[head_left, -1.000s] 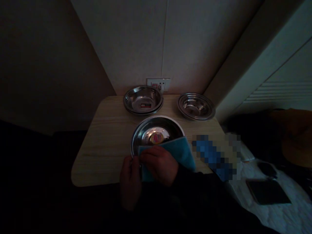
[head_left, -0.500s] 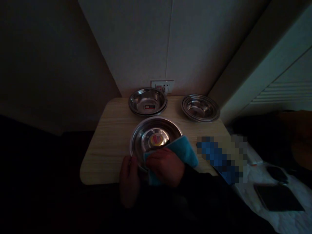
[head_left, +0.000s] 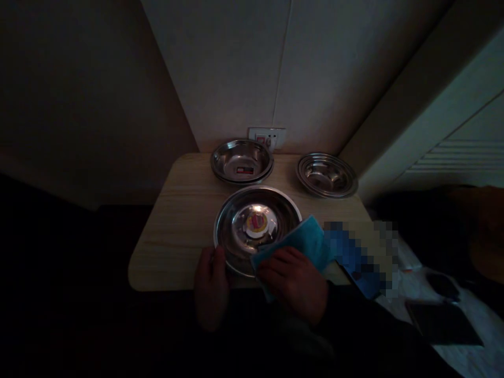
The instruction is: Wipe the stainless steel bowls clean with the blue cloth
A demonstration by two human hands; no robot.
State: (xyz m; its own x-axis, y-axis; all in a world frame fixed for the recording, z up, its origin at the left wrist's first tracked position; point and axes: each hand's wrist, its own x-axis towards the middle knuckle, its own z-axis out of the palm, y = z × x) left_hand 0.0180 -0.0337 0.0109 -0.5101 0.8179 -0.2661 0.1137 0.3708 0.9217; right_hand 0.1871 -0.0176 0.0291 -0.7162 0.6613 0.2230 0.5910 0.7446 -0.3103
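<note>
A shiny steel basin (head_left: 232, 239) with a round yellow and red sticker (head_left: 256, 222) inside stands at the front of the small wooden table. My left hand (head_left: 211, 289) pinches its rim at the near left. A blue-green cloth (head_left: 311, 241) is gripped under my right hand (head_left: 293, 283), whose fingers press it over the near right part of the rim. One corner of the cloth sticks up to the right. The fingertips of my right hand are partly hidden in the dim light.
Stacked steel basins (head_left: 242, 157) stand at the back of the wooden table (head_left: 173, 226), with nested bowls (head_left: 326, 176) to their right. Behind is a wall socket (head_left: 266, 137). A blurred-out blue item (head_left: 354, 262) lies at the right edge; a dark flat object (head_left: 444, 323) rests beyond on white bedding.
My right hand has slid the cloth rightward along the near rim, away from my left hand. The left hand keeps its hold at the near left. The view has shifted slightly.
</note>
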